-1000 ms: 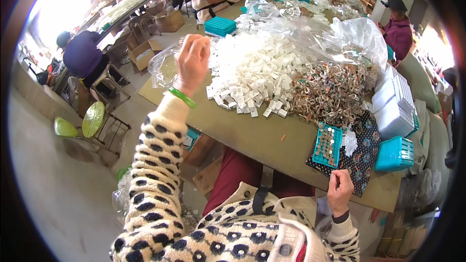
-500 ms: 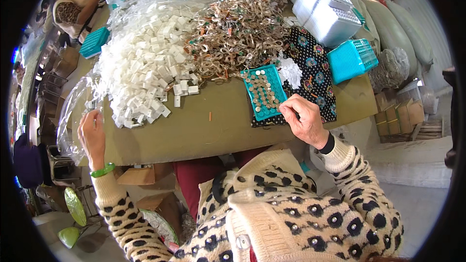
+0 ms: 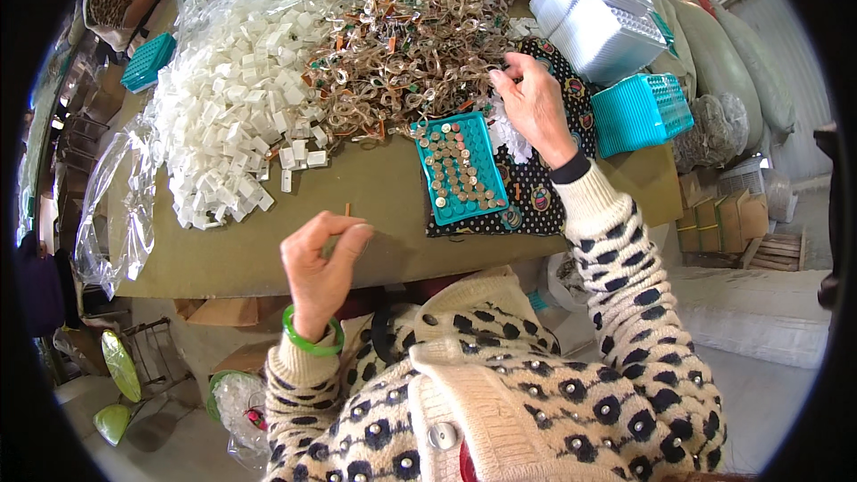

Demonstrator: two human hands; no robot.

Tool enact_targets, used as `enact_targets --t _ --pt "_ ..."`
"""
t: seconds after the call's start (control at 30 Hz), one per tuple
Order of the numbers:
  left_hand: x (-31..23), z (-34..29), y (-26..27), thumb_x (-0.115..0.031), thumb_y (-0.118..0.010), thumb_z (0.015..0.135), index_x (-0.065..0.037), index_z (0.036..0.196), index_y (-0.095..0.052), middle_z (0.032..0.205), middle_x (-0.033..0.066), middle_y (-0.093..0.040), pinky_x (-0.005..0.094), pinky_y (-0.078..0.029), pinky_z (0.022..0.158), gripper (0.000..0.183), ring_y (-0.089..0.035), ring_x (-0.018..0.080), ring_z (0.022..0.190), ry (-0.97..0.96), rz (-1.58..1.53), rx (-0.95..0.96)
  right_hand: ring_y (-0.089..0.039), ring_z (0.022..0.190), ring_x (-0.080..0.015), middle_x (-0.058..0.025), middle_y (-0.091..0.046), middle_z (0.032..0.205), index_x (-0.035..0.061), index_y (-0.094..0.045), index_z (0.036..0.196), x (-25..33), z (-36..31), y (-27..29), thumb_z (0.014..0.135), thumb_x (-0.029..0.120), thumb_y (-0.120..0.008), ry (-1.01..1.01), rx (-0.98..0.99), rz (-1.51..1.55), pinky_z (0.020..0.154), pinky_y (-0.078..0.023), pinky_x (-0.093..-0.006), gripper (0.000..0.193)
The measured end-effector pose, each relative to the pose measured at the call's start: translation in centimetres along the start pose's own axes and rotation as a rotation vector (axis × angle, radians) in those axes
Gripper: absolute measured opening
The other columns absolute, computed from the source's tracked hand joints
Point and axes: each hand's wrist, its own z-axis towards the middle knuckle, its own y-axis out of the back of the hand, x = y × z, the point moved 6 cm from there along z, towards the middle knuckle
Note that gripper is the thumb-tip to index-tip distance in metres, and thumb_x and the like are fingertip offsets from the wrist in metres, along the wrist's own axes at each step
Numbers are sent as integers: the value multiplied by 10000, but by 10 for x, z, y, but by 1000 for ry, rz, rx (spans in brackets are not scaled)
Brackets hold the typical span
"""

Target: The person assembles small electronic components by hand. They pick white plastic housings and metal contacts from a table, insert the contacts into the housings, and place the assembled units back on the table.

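My right hand is at the right edge of a heap of small clear-brown plastic loops, some with orange or green bits. Its thumb and forefinger are bent together at the heap; whatever they hold is too small to make out. Near the table's front edge is my left hand, a green bangle at its wrist. Those fingers are curled, with the thumb pressed to them, hiding what may be inside. Between the hands lies a teal tray of round pockets, many holding small round metallic pieces.
White plastic pieces are heaped on the left, under clear film. A patterned black cloth lies beneath the tray, with white scraps on it. Stacked teal trays and pale trays stand right; another person is far left.
My right hand has left the teal tray's right side and reached forward to the loop heap. My left hand has swung in from the far left toward the middle of the table's front edge.
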Motion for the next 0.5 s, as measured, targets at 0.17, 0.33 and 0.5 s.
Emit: enact_targets --t 0.17,0.33,0.5 --pt "-3 -1 -21 35 -640 846 32 828 -678 747 56 -692 207 -444 591 43 -582 78 651 -4 -60 129 -549 578 -60 -2 -616 751 -6 -633 962 -34 -4 -28 901 164 -674 -555 385 747 471 -423 -212 185" --pt "4 4 -25 27 -639 858 32 831 -676 752 47 -685 209 -436 589 46 -566 75 644 88 -107 121 -589 602 -75 -17 -646 754 34 -631 905 -30 7 -13 912 149 -657 -625 444 941 481 -446 -212 118" --pt "6 9 -35 33 -640 859 34 833 -676 741 42 -668 211 -429 583 45 -553 71 646 90 -186 137 -642 645 -118 -62 -690 812 32 -638 916 -27 25 -1 910 141 -639 -693 343 1159 527 -515 -242 110"
